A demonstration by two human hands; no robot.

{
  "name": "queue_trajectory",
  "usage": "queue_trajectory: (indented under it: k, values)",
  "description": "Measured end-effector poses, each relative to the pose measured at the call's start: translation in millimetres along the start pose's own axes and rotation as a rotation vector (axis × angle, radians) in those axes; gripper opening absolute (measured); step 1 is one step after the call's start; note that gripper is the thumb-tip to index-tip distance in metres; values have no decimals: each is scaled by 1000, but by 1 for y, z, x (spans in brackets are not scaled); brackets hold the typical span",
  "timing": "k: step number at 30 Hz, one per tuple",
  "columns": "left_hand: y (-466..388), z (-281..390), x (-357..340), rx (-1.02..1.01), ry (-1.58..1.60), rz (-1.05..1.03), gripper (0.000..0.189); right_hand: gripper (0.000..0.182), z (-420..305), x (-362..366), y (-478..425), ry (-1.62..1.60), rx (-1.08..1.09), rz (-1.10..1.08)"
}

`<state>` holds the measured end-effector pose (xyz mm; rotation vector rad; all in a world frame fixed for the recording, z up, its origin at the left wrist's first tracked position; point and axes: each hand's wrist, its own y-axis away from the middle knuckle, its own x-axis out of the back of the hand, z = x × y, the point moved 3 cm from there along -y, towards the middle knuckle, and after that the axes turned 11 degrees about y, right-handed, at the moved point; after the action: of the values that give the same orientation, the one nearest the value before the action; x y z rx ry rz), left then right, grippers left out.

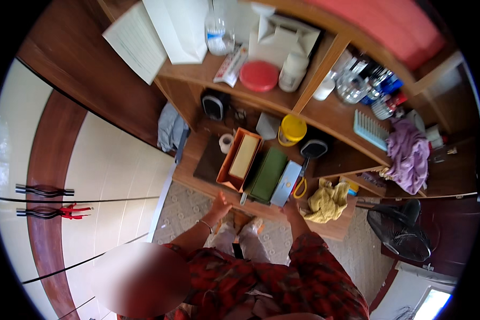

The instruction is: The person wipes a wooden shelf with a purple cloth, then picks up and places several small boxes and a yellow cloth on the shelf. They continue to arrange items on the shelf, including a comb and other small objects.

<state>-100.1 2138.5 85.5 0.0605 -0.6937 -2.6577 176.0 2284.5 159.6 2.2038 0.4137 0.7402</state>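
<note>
My left hand (221,208) is raised just in front of the desk's near edge, fingers apart and holding nothing. Nearest to it is an open orange box (226,173) with a cream-coloured block (245,155) inside. My right hand (290,209) is at the near end of a light blue box (287,182) and appears to touch it. Some of its fingers are hidden, so its grip is unclear. Between the orange and blue boxes lies a long dark green box (267,175). Yellow-handled scissors (301,188) lie against the blue box's right side.
A paper roll (226,143), a yellow tub (292,130), a black-framed oval object (314,149) and a yellow cloth (327,202) are on the desk (338,228). Above are shelves (192,76) holding bottles and a red round container (259,76). A fan (402,232) stands at right.
</note>
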Motion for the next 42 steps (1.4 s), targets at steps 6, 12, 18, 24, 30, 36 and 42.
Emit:
queue_trajectory:
  k: [6,12,18,24,30,36,42]
  values:
    - [32,101,1,35,-438,-214,36,48,0,18,28,-196,-136,-12]
    - [36,178,12,-281,-223,-195,13,38,-34,54,60,-171,14,-50]
    - [54,271,6,-323,90,-143,11,29,-81,94,119,-239,214,-152]
    - [70,351,-15,-415,281,-138,12,28,-124,124,165,-276,342,-160]
    - [84,469,-20,-839,24,6,18,29,-147,142,182,-268,472,-79]
    - [147,631,-12,-1461,-215,354,51,28,-110,154,170,-262,331,51]
    - [154,754,-5,-1663,-123,527,66,18,-4,157,110,-474,160,77]
